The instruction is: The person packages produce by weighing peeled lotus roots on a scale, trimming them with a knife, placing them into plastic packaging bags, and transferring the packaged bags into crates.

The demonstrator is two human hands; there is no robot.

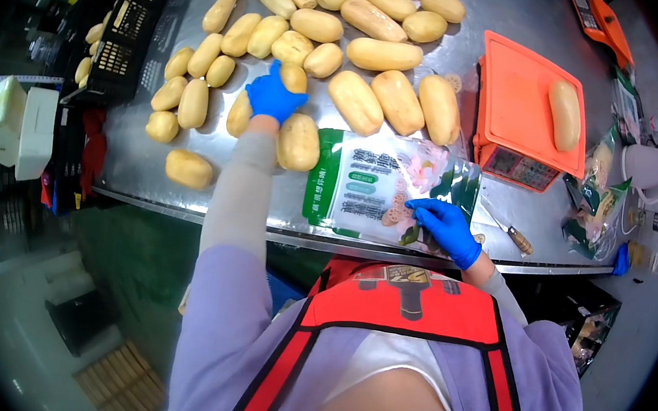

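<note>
My left hand (pixel 274 97), in a blue glove, reaches in among pale yellow lotus root pieces. Its forefinger and thumb close around one lotus root (pixel 294 78), partly covered by the glove. Just below the wrist a thick piece (pixel 298 142) touches the edge of the bag. A printed plastic packaging bag (pixel 363 181), green and white with pink flowers, lies flat at the table's front edge. My right hand (pixel 449 230), also gloved in blue, rests over the bag's right part, its fingertips pinched together on the film. Close to that wrist lies a wooden-handled knife (pixel 517 238).
An orange-topped scale (pixel 526 94) stands right of the bag and carries one lotus root (pixel 564 116). Many more pieces (pixel 375 18) cover the far part of the metal table (pixel 142 132). Black crates (pixel 131 24) stand on the left. Filled bags (pixel 598 196) lie far right.
</note>
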